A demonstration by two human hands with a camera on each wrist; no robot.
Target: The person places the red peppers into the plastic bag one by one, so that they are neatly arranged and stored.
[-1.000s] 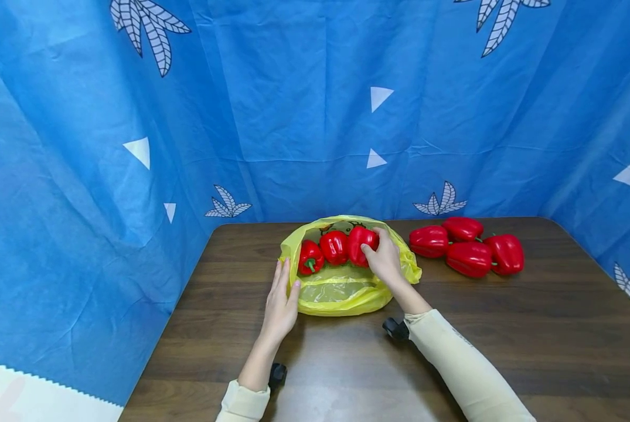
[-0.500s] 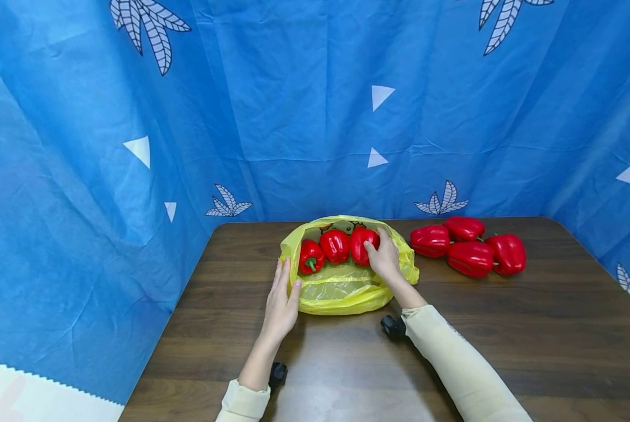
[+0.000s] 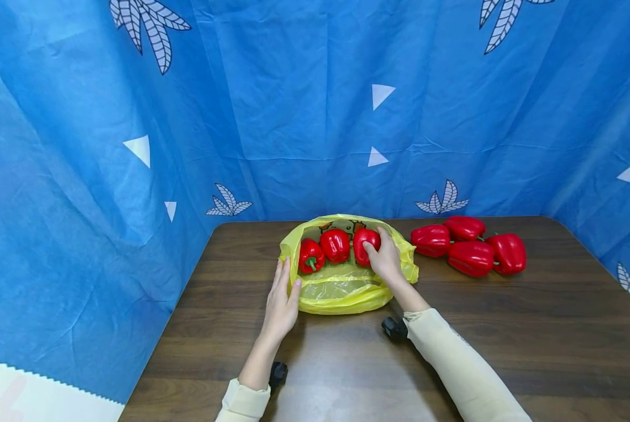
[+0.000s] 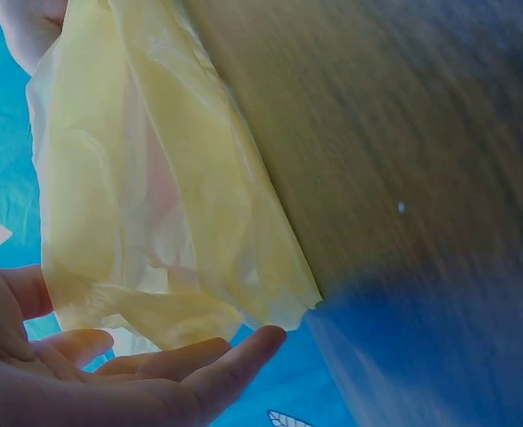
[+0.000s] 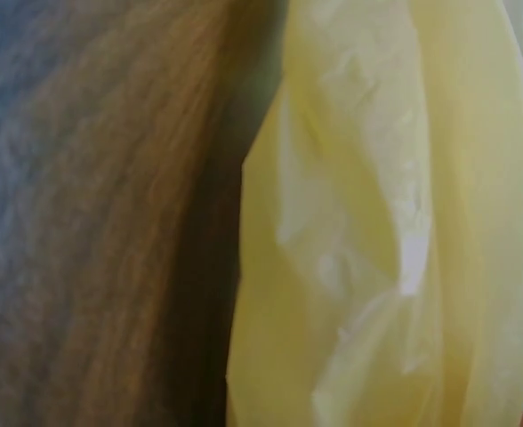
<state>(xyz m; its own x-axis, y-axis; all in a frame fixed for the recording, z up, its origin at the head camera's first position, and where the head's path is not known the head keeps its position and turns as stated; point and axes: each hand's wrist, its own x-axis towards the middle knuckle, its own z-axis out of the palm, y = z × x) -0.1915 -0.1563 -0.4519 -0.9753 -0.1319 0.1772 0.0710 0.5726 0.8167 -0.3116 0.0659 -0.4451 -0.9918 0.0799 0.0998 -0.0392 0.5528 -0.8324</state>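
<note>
Our right hand [image 3: 384, 258] grips red pepper [image 3: 363, 239] inside yellow bag [image 3: 341, 305], toward 1 o'clock; our left hand [image 3: 282, 302], fingers extended, touches bag's side at 8. We judge: placing pepper in hand; next move calls for loosening grip. Four peppers [image 3: 471, 258] at 3.

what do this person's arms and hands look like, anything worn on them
Both arms wear long cream sleeves: left sleeve, right sleeve. The right one carries a faint dark marking, too small to read. A small black blocky piece shows beside the left wrist, a similar one beside the right. Left grip and right grip show no gloves.
</note>
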